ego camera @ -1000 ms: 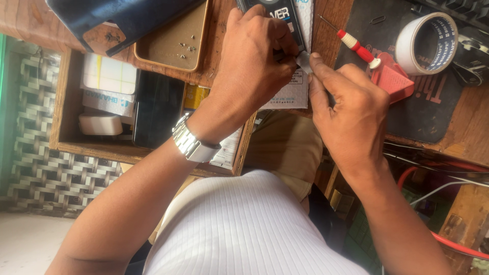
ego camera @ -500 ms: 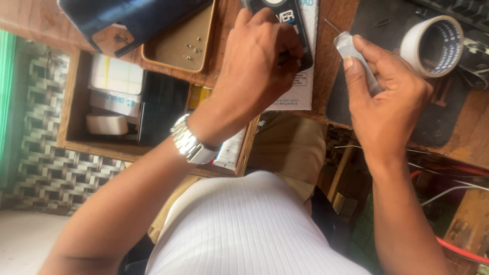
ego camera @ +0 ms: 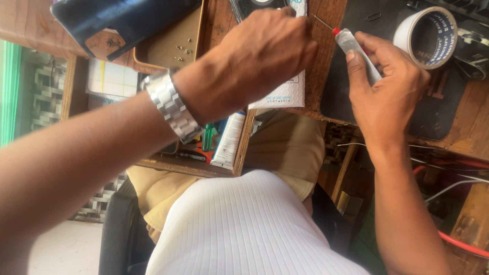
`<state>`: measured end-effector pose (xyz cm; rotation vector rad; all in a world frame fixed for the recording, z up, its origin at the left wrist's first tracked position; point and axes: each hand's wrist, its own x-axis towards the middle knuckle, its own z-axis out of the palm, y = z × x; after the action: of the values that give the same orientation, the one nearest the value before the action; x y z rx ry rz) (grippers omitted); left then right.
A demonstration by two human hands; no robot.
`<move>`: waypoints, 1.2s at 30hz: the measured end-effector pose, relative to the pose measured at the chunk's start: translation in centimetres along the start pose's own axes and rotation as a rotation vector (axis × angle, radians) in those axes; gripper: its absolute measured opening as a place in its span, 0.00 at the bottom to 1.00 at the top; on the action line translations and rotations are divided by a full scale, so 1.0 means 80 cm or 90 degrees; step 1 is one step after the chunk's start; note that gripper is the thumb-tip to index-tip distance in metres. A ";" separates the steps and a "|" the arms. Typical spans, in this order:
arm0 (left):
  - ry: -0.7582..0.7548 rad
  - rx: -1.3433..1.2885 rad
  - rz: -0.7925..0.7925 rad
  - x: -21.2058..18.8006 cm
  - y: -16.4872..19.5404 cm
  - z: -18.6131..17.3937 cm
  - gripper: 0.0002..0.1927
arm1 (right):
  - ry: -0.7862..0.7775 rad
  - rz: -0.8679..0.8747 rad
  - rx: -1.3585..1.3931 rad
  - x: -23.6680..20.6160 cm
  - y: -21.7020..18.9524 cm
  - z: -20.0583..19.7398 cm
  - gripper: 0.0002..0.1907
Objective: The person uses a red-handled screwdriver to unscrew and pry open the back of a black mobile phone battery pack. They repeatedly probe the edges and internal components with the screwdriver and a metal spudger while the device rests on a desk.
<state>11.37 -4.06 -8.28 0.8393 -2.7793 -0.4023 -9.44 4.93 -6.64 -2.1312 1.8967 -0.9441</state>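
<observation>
My left hand (ego camera: 260, 58), a metal watch (ego camera: 170, 109) on its wrist, lies curled over a dark flat device (ego camera: 254, 6) at the top edge of the wooden table. Most of the device is hidden under the fingers. My right hand (ego camera: 387, 94) grips a small silvery tube (ego camera: 356, 51) with a red collar and a thin needle tip. That tip points left, close to the fingertips of my left hand.
A roll of white tape (ego camera: 425, 35) lies on a dark mat (ego camera: 438, 107) at the right. An open wooden drawer (ego camera: 204, 167) holds a white tube (ego camera: 229, 140) and a green-handled tool (ego camera: 206, 136). A tan tray with small screws (ego camera: 168, 53) sits under a blue case (ego camera: 122, 20). Red and white wires (ego camera: 458, 239) run at right.
My right hand drew the tube away from the device to the right, then tilted its tip back toward my left fingers. My left hand stayed on the device.
</observation>
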 end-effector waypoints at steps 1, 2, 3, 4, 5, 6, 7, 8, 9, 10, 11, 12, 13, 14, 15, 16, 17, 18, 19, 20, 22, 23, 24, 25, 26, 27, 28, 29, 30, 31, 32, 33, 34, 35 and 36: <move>0.021 0.040 0.035 0.004 -0.003 -0.001 0.15 | 0.000 -0.038 -0.004 -0.001 0.002 0.000 0.11; 0.044 0.081 0.070 0.009 -0.005 -0.003 0.12 | 0.000 -0.076 -0.009 -0.001 0.005 -0.001 0.11; 0.067 0.120 0.104 0.012 -0.007 -0.002 0.09 | 0.000 -0.074 -0.012 -0.002 0.007 -0.001 0.11; 0.081 0.119 0.119 0.013 -0.009 -0.002 0.08 | 0.000 -0.073 -0.015 -0.002 0.009 -0.001 0.11; 0.095 0.118 0.133 0.014 -0.012 -0.003 0.08 | 0.000 -0.072 -0.018 -0.003 0.012 0.000 0.10; 0.110 0.117 0.147 0.014 -0.013 -0.002 0.08 | 0.000 -0.077 -0.021 -0.003 0.013 0.000 0.10; 0.134 0.147 0.153 0.015 -0.012 -0.001 0.06 | 0.000 -0.081 -0.023 -0.002 0.015 0.001 0.10; 0.159 0.179 0.160 0.014 -0.010 -0.001 0.04 | 0.001 -0.086 -0.026 -0.002 0.015 0.001 0.10; 0.183 0.211 0.167 0.015 -0.008 0.000 0.02 | 0.001 -0.081 -0.030 -0.001 0.016 0.002 0.10; 0.158 0.207 0.166 0.016 -0.008 -0.001 0.03 | 0.002 -0.077 -0.033 -0.001 0.017 0.003 0.11; 0.133 0.204 0.166 0.018 -0.007 -0.003 0.04 | 0.002 -0.073 -0.037 0.000 0.017 0.003 0.11; 0.108 0.200 0.166 0.019 -0.007 -0.004 0.05 | 0.001 -0.072 -0.035 0.000 0.017 0.002 0.11; 0.097 0.225 0.161 0.019 -0.006 -0.006 0.05 | 0.000 -0.072 -0.032 0.000 0.017 0.002 0.11; 0.086 0.250 0.158 0.020 -0.005 -0.007 0.05 | 0.000 -0.071 -0.029 0.000 0.017 0.002 0.11; 0.075 0.274 0.154 0.021 -0.005 -0.008 0.04 | -0.001 -0.059 -0.027 0.000 0.016 0.001 0.12; 0.082 0.273 0.158 0.020 -0.006 -0.010 0.06 | -0.002 -0.046 -0.026 -0.001 0.016 0.001 0.13; 0.090 0.273 0.161 0.017 -0.009 -0.011 0.08 | -0.004 -0.033 -0.027 -0.001 0.016 0.000 0.14; 0.097 0.271 0.164 0.016 -0.011 -0.012 0.09 | -0.003 -0.046 -0.029 -0.002 0.016 -0.001 0.13; 0.131 0.291 0.171 0.016 -0.010 -0.011 0.09 | -0.001 -0.059 -0.029 -0.002 0.016 -0.001 0.12; 0.164 0.313 0.178 0.016 -0.010 -0.010 0.09 | 0.002 -0.073 -0.028 -0.002 0.016 -0.001 0.11; 0.168 0.365 0.185 0.014 -0.009 -0.008 0.09 | -0.002 -0.074 -0.027 -0.002 0.016 -0.001 0.11; 0.142 0.398 0.185 0.013 -0.009 -0.008 0.10 | -0.004 -0.075 -0.027 -0.002 0.017 -0.001 0.11; 0.115 0.430 0.185 0.013 -0.008 -0.008 0.11 | -0.001 -0.074 -0.028 -0.002 0.017 -0.001 0.11; 0.127 0.433 0.190 0.011 -0.008 -0.008 0.10 | 0.000 -0.072 -0.028 -0.002 0.016 -0.001 0.11; 0.139 0.435 0.195 0.009 -0.008 -0.009 0.09 | 0.003 -0.070 -0.028 -0.002 0.016 0.000 0.11; 0.152 0.438 0.200 0.008 -0.008 -0.010 0.08 | 0.003 -0.070 -0.027 -0.002 0.016 -0.001 0.11; 0.165 0.395 0.207 0.008 -0.007 -0.010 0.06 | 0.002 -0.069 -0.027 -0.002 0.015 -0.001 0.11; 0.180 0.352 0.214 0.010 -0.006 -0.010 0.04 | 0.002 -0.068 -0.028 -0.002 0.015 -0.001 0.11; 0.193 0.309 0.220 0.011 -0.006 -0.010 0.03 | 0.000 -0.062 -0.027 -0.002 0.014 -0.002 0.12; 0.157 0.296 0.208 0.014 -0.004 -0.009 0.03 | -0.002 -0.057 -0.025 -0.002 0.013 -0.002 0.13; 0.119 0.284 0.195 0.018 -0.003 -0.009 0.03 | -0.003 -0.052 -0.022 -0.002 0.013 -0.002 0.14; 0.082 0.272 0.182 0.019 -0.003 -0.008 0.03 | -0.002 -0.058 -0.025 -0.002 0.012 -0.002 0.14; 0.062 0.271 0.178 0.020 -0.002 -0.008 0.03 | -0.002 -0.064 -0.029 -0.001 0.011 -0.002 0.13; 0.042 0.271 0.174 0.021 -0.001 -0.008 0.04 | -0.002 -0.070 -0.034 -0.001 0.011 -0.003 0.13; 0.022 0.270 0.171 0.021 -0.001 -0.008 0.04 | -0.003 -0.067 -0.026 -0.001 0.011 -0.003 0.13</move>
<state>10.24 -5.20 -7.48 0.5251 -2.9312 0.2526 -10.28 4.90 -6.92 -2.2753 1.8334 -0.9266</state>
